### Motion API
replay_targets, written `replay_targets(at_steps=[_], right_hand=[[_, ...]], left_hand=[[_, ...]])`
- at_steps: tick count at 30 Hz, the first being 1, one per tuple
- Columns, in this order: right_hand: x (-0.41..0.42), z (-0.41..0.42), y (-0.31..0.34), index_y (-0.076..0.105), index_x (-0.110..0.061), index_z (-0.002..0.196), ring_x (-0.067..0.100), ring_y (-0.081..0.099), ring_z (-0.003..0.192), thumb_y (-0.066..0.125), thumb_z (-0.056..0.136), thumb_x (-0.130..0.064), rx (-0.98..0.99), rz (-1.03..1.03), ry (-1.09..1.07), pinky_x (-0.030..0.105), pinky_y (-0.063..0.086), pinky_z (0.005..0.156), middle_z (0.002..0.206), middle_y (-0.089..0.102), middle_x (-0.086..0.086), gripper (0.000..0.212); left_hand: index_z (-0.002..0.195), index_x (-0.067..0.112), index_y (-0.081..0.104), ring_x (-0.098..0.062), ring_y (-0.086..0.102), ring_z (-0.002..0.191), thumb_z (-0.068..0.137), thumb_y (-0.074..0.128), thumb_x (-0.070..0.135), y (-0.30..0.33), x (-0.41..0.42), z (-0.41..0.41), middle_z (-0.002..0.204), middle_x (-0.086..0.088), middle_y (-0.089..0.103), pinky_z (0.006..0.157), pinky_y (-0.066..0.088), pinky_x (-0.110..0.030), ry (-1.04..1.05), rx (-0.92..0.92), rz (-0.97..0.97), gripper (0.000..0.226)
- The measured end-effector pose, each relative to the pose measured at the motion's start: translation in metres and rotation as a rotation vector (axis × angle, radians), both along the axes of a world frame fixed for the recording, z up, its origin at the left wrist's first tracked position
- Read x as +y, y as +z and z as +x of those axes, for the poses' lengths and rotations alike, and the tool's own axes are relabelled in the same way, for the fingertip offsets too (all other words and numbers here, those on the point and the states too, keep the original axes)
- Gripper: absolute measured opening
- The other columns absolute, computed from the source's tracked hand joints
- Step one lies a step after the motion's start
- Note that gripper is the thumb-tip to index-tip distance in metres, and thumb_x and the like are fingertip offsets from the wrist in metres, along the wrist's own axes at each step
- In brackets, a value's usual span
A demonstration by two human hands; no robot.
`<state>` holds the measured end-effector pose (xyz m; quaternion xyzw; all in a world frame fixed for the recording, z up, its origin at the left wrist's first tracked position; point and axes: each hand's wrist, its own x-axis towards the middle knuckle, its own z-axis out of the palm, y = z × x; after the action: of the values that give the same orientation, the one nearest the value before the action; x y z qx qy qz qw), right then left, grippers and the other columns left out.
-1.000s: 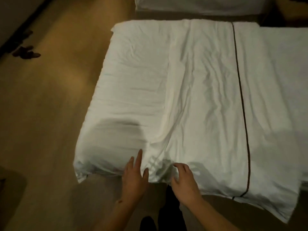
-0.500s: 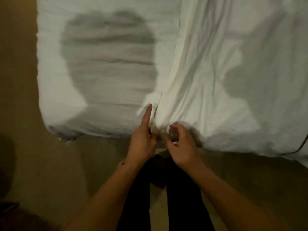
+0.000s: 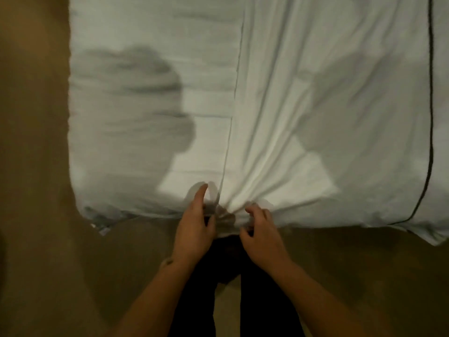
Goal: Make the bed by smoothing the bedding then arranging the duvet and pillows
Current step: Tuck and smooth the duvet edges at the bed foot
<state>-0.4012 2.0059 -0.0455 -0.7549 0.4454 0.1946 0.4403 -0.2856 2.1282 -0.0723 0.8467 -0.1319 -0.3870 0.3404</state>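
A white duvet (image 3: 328, 113) covers the middle and right of the bed, and a dark piping line (image 3: 431, 93) runs down its right side. Its left edge lies over the wrinkled white sheet (image 3: 136, 76) on the bed's left part. At the near edge the duvet's folds bunch toward one spot between my hands. My left hand (image 3: 194, 222) grips the bunched fabric, its index finger pointing up along the cloth. My right hand (image 3: 261, 229) has its fingers curled and pinches the duvet's edge just to the right.
Tan carpet (image 3: 34, 215) runs along the bed's left side and near edge. My legs in dark trousers (image 3: 226, 276) stand against the near edge. Shadows of my head and body fall on the sheet and duvet.
The view has dropped and closed in on the bed's near edge. Both hands went from resting at the edge to gripping the duvet's fabric, which now bunches between them.
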Motion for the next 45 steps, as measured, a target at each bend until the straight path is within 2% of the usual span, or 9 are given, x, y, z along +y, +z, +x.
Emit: replay_targets(at_steps=[8,12,19,24,27,31,36,39,45], right_hand=[[-0.127,0.117,0.042,0.040,-0.026,0.142,0.018,0.041,0.133,0.060,0.093,-0.027,-0.148,-0.271,0.008,0.032,0.039,0.110,0.148,0.036,-0.004,0.052],[-0.210,0.171,0.048,0.034,-0.030,0.147,0.018,0.027,0.143,0.055,0.096,-0.036,-0.219,-0.416,-0.020,0.034,0.027,0.116,0.157,0.029,-0.005,0.056],[-0.291,0.213,0.011,0.011,-0.042,0.153,0.018,0.004,0.150,0.046,0.096,-0.040,-0.131,-0.414,0.088,0.038,0.017,0.121,0.164,0.000,-0.009,0.067],[-0.310,0.219,-0.020,0.012,-0.038,0.155,0.021,0.005,0.151,0.044,0.086,-0.038,-0.106,-0.397,0.148,0.041,0.011,0.120,0.165,0.002,-0.002,0.076],[-0.304,0.220,-0.031,0.026,-0.034,0.153,0.024,0.020,0.148,0.049,0.081,-0.034,-0.046,-0.456,0.188,0.048,0.022,0.116,0.163,0.018,0.003,0.076],[-0.280,0.228,-0.037,0.042,-0.035,0.142,0.026,0.040,0.137,0.042,0.077,-0.036,-0.001,-0.440,0.210,0.055,0.027,0.106,0.152,0.043,0.006,0.065],[-0.239,0.249,-0.027,0.023,-0.038,0.153,0.026,0.015,0.150,0.036,0.083,-0.037,0.003,-0.376,0.284,0.056,0.014,0.117,0.164,0.013,0.003,0.072],[-0.193,0.263,-0.016,0.017,-0.039,0.155,0.025,0.008,0.151,0.042,0.081,-0.035,-0.061,-0.334,0.317,0.053,0.012,0.118,0.165,0.006,0.001,0.078],[-0.056,0.298,-0.016,0.001,-0.043,0.154,0.022,-0.002,0.152,0.040,0.090,-0.042,-0.119,-0.365,0.597,0.053,0.008,0.119,0.165,-0.009,-0.004,0.075]], left_hand=[[0.151,0.035,0.029,-0.020,0.057,0.109,0.095,0.057,0.015,0.064,-0.141,0.147,0.133,-0.003,0.049,0.091,0.050,-0.035,-0.042,-0.339,-0.197,0.066],[0.151,0.034,0.031,-0.010,0.057,0.100,0.096,0.055,0.016,0.076,-0.229,0.214,0.117,0.007,0.052,0.094,0.048,-0.033,-0.004,-0.388,-0.291,0.063],[0.155,0.032,0.024,-0.013,0.057,0.091,0.093,0.066,0.015,0.026,-0.338,0.266,0.123,-0.011,0.064,0.084,0.045,-0.028,0.161,-0.133,-0.154,0.077],[0.150,0.040,0.030,-0.026,0.064,0.109,0.080,0.075,0.003,0.003,-0.361,0.280,0.131,-0.010,0.062,0.096,0.053,-0.045,0.295,0.049,-0.164,0.091],[0.141,0.038,0.043,-0.018,0.068,0.085,0.082,0.075,0.006,0.006,-0.346,0.295,0.094,-0.003,0.070,0.085,0.058,-0.042,0.345,-0.040,-0.133,0.075],[0.129,0.036,0.052,-0.016,0.067,0.080,0.084,0.075,0.011,0.008,-0.329,0.310,0.086,0.001,0.068,0.081,0.059,-0.042,0.383,-0.083,-0.092,0.057],[0.133,0.033,0.049,-0.020,0.066,0.090,0.097,0.054,0.017,0.003,-0.296,0.306,0.096,0.002,0.067,0.076,0.053,-0.030,0.193,-0.211,-0.018,0.040],[0.142,0.029,0.047,-0.021,0.062,0.104,0.093,0.060,0.027,-0.006,-0.201,0.301,0.119,-0.002,0.066,0.091,0.052,-0.034,0.044,-0.373,0.097,0.051],[0.152,0.048,0.020,-0.021,0.012,0.152,0.088,0.009,0.076,-0.018,0.006,0.280,0.165,0.003,0.014,0.120,0.017,-0.048,-0.133,-0.418,0.385,0.070]])
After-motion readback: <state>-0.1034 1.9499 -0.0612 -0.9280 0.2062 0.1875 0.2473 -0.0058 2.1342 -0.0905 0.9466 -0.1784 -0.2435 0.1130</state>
